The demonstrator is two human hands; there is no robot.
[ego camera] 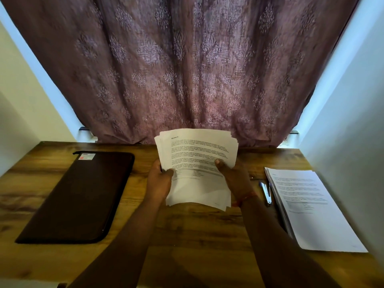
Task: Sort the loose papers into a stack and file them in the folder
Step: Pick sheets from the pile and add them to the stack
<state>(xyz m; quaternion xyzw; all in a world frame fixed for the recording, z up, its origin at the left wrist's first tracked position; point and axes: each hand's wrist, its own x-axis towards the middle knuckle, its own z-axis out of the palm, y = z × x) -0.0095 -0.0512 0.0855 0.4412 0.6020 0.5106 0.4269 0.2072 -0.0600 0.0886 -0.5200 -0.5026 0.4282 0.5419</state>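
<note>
- Loose papers (197, 163), head view: a sheaf of printed sheets, held up off the wooden desk (197, 235) in front of me, between the folder and the second pile. The top edges are fanned and uneven, so I judge they are raised in order to be squared up.
- My left hand (159, 181): grips the sheaf's left edge, thumb on the front sheet, fingers behind. It steadies that side.
- My right hand (232, 175): holds the right edge, thumb laid on the text, fingers hidden behind. A red thread (243, 199) sits at the wrist.
- Folder (81, 194): dark zip case, lying flat and closed to my left, well apart from the sheaf. It is not yet opened for filing.
- Second paper pile (307, 206): flat at my right, edges fairly even.
- Pens (266, 192): just beside that pile, on the desk.
- Curtain (187, 69): patterned mauve, hanging behind the desk.
</note>
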